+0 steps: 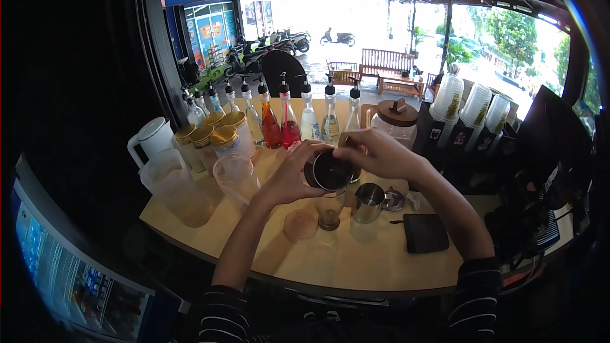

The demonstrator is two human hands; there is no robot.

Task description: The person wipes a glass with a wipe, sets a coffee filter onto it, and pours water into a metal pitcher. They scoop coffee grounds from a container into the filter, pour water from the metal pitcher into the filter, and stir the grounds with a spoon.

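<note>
Head view: dark round container [332,174] held up between my two hands, above the wooden counter [365,263].
My left hand [287,176] is curled around the container's left side, so it sits just right of that palm; my right hand [381,152] is at its far right rim, fingers drawn together, can't tell if they pinch anything. Glass [329,212] on the near side, top partly hidden by the container; metal pitcher [366,206] right of the glass, round tan disc [300,225] left, dark folded cloth [426,234] farther right. Pump bottles [290,131] along the far side.
</note>
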